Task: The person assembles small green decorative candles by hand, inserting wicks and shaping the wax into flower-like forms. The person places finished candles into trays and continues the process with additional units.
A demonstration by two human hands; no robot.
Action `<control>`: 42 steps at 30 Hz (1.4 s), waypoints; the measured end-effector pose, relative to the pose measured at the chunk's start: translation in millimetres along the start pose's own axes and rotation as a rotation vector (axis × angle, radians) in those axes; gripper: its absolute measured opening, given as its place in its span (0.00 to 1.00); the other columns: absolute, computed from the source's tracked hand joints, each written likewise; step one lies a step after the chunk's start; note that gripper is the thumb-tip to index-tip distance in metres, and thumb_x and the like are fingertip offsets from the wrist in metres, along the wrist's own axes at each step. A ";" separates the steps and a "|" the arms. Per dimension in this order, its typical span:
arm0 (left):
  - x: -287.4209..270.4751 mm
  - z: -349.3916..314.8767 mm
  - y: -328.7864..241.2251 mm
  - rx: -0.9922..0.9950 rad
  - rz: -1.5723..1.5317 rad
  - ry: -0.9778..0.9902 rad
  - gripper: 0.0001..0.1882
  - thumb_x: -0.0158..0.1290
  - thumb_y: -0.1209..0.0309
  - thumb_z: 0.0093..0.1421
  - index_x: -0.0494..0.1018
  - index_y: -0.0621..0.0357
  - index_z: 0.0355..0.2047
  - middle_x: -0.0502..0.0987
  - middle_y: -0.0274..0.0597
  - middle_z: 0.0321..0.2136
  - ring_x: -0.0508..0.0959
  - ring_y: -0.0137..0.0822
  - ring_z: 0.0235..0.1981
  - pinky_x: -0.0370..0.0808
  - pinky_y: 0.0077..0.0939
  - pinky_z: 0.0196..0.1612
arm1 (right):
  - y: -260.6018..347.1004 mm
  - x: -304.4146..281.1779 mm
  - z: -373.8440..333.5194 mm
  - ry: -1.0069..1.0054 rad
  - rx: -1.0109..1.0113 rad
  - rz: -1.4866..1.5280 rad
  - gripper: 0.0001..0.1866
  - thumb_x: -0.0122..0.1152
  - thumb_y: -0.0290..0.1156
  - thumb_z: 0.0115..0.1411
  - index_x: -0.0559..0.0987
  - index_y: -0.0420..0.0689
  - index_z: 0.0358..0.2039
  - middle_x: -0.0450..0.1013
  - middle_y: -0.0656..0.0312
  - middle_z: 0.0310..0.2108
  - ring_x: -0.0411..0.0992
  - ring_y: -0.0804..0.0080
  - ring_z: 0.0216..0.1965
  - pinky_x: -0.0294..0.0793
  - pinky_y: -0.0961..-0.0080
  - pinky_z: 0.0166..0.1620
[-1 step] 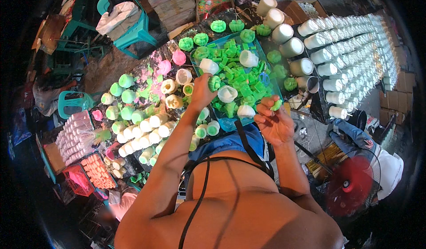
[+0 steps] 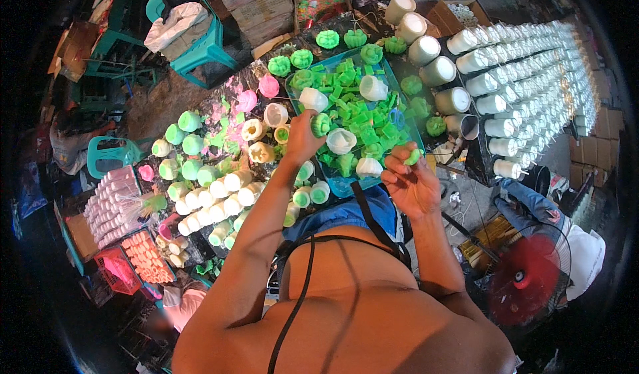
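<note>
My left hand (image 2: pixel 304 139) is closed on a green ribbed wax candle (image 2: pixel 321 125) over the left side of a blue tray (image 2: pixel 343 189). My right hand (image 2: pixel 414 186) is raised at the tray's near right corner, its fingers pinching a small green wax piece (image 2: pixel 413 157). Green wax chunks (image 2: pixel 346 81) fill much of the tray. Among them are whitish cup-shaped moulds, one white mould (image 2: pixel 341 141) between my hands and another mould (image 2: pixel 313 99) just beyond my left hand. Blue-handled scissors (image 2: pixel 396 117) lie on the chunks at the right.
Left of the tray stand cream moulds (image 2: pixel 253 129) and several green-filled moulds (image 2: pixel 192 144). Pink wax pieces (image 2: pixel 268 86) lie near the tray's far left. Large white cylinders (image 2: pixel 438 71) and rows of white candles (image 2: pixel 496 104) stand to the right. A red fan (image 2: pixel 522 277) is at the lower right.
</note>
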State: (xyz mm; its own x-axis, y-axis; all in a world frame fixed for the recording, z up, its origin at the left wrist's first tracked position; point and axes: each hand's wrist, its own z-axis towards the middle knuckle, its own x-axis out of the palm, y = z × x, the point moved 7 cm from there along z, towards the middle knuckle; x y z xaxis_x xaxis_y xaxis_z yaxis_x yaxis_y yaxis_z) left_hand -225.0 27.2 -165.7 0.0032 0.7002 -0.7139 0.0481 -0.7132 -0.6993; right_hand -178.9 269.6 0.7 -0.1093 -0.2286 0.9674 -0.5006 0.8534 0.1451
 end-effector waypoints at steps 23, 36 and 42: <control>-164.7 -115.1 -193.2 -0.049 -1.634 -0.096 0.50 0.47 0.31 0.62 0.54 0.53 0.72 0.71 0.48 0.62 0.76 0.44 0.56 0.78 0.42 0.49 | -9.0 191.5 -7.9 0.256 -0.767 -1.541 0.09 0.71 0.20 0.58 0.83 0.39 0.41 0.82 0.55 0.38 0.79 0.67 0.37 0.77 0.73 0.43; -203.8 -164.2 -211.3 0.167 -1.536 -0.274 0.55 0.59 0.42 0.61 0.44 0.60 0.75 0.65 0.45 0.66 0.68 0.41 0.67 0.65 0.36 0.68 | -68.1 245.6 -49.8 0.888 -1.242 -1.770 0.13 0.71 0.22 0.52 0.84 0.42 0.40 0.82 0.60 0.41 0.77 0.66 0.39 0.76 0.69 0.41; -211.8 -172.0 -225.8 0.162 -1.513 -0.262 0.58 0.61 0.39 0.58 0.43 0.55 0.75 0.62 0.55 0.68 0.67 0.47 0.67 0.65 0.43 0.69 | -73.6 246.4 -74.2 1.018 -1.294 -1.923 0.11 0.67 0.28 0.57 0.85 0.44 0.41 0.82 0.60 0.46 0.76 0.68 0.44 0.77 0.70 0.44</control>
State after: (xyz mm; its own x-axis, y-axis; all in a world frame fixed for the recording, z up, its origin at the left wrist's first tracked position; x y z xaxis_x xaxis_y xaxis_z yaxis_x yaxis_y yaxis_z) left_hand -64.8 45.4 149.7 -0.1175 0.7348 0.6681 -0.2610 0.6262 -0.7346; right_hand -105.3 185.3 243.8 0.0335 -0.8349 -0.5494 0.9851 -0.0651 0.1590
